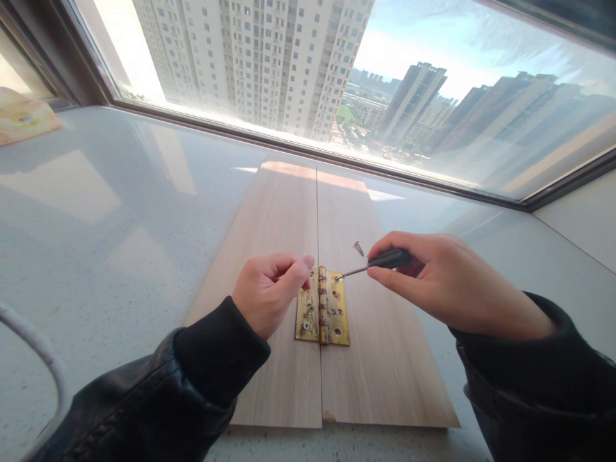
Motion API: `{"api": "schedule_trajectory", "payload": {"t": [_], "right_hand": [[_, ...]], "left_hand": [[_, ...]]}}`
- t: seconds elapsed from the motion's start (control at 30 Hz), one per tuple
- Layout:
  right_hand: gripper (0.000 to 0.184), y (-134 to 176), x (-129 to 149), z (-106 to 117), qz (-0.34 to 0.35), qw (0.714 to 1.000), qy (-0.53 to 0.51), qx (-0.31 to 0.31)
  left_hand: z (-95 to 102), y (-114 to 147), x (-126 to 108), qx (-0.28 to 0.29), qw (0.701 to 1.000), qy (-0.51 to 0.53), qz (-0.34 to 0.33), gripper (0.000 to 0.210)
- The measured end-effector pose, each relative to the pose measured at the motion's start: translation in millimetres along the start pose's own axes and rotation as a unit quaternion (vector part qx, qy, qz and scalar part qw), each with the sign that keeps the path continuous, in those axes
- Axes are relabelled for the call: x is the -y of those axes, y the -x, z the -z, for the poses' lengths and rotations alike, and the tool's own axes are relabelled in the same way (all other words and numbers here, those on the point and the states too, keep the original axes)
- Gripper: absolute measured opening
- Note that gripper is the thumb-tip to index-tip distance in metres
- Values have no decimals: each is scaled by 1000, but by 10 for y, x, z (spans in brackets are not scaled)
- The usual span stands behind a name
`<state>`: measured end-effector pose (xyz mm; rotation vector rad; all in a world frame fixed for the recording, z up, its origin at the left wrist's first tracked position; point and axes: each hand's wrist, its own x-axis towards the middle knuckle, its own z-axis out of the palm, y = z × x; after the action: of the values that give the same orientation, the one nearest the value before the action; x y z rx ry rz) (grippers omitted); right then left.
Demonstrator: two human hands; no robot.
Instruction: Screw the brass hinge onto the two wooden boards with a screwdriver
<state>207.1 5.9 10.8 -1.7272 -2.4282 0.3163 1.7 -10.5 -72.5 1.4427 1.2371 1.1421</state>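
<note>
1. Two pale wooden boards, the left board and the right board, lie flat and side by side on a speckled white counter, with a thin seam running between them.
2. One brass-coloured hinge lies open across that seam, nearer the close end of the boards than the window end; its knuckle follows the seam, and a leaf rests on each board. The surface is marked and scuffed.
3. The right hand grips a screwdriver by its black handle, between thumb and fingers, and the shaft slants leftward and down. Its tip is at the uppermost hole of the right leaf (whether a screw sits under it is too small to tell). Further holes show below.
4. The left hand is closed, fingers curled in and thumb against the forefinger, over the upper part of the left leaf. I cannot tell whether anything small is pinched there. A cross-slotted screw head shows near that leaf's lower corner.
5. One loose screw lies on the right board, just beyond the screwdriver.
6. Dark sleeves cover both forearms; a white cable curves at the far left, and a window stands beyond the boards.
</note>
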Motion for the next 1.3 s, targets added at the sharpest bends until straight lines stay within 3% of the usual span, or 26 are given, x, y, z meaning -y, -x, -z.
{"api": "schedule_trajectory", "payload": {"t": [0.2, 0.43, 0.67, 0.8, 1.1, 1.3], "right_hand": [[14, -10, -1, 0, 0, 1000, -5, 5], [14, 16, -76, 27, 46, 999, -6, 24], [17, -45, -171, -14, 10, 999, 48, 5], [17, -112, -196, -124, 18, 998, 61, 29], [15, -115, -119, -214, -25, 995, 94, 29], [18, -90, -174, -110, -43, 996, 73, 19]], "left_hand": [[-11, -13, -3, -3, 1000, 7, 2, 39], [-9, -12, 8, 0, 1000, 15, -3, 38], [-16, -15, -7, -2, 1000, 14, 0, 38], [-17, -13, -7, -1, 1000, 11, 2, 38], [-2, -12, 17, 4, 1000, 1, -1, 39], [6, 2, 30, 5, 1000, -6, 0, 39]]}}
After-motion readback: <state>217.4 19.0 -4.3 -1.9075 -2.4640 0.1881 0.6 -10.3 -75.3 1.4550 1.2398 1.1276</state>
